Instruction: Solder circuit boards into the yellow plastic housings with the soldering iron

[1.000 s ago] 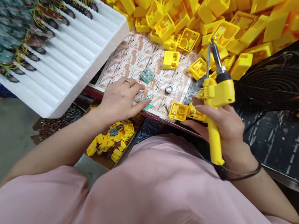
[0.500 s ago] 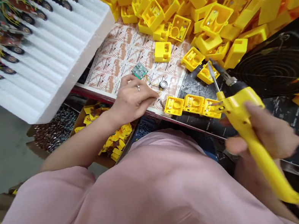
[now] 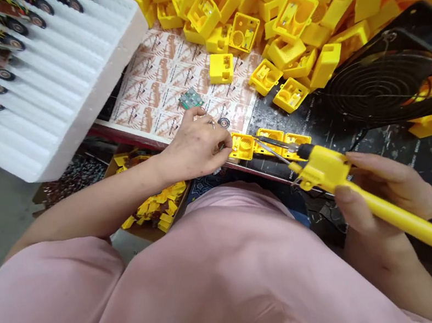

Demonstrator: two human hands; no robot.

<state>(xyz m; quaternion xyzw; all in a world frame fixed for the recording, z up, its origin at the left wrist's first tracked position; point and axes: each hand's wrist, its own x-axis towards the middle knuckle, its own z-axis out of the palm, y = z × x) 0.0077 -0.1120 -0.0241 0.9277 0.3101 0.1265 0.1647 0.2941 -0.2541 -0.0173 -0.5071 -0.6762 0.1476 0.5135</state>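
My right hand (image 3: 392, 191) grips a yellow soldering gun (image 3: 328, 167), whose metal tip and thin side tube point left over a row of open yellow plastic housings (image 3: 243, 147) at the bench's front edge. My left hand (image 3: 202, 141) is closed beside the leftmost housing, thumb and fingers pinched together; what they hold, if anything, is hidden. Just beyond its knuckles lies a small green circuit board (image 3: 191, 98). A small round speaker (image 3: 223, 123) rests by the fingers, its wires mostly hidden by the hand.
Yellow housings (image 3: 292, 14) are heaped across the back. A black fan (image 3: 386, 81) stands at right. At upper left, a white foam tray (image 3: 73, 86) carries boards with speakers. Below the bench edge sits a box of yellow parts (image 3: 161, 207).
The soldering gun has swung down and left, bringing its tip over the housing row. My left hand has shifted slightly towards the leftmost housing. The whole view has moved a little.
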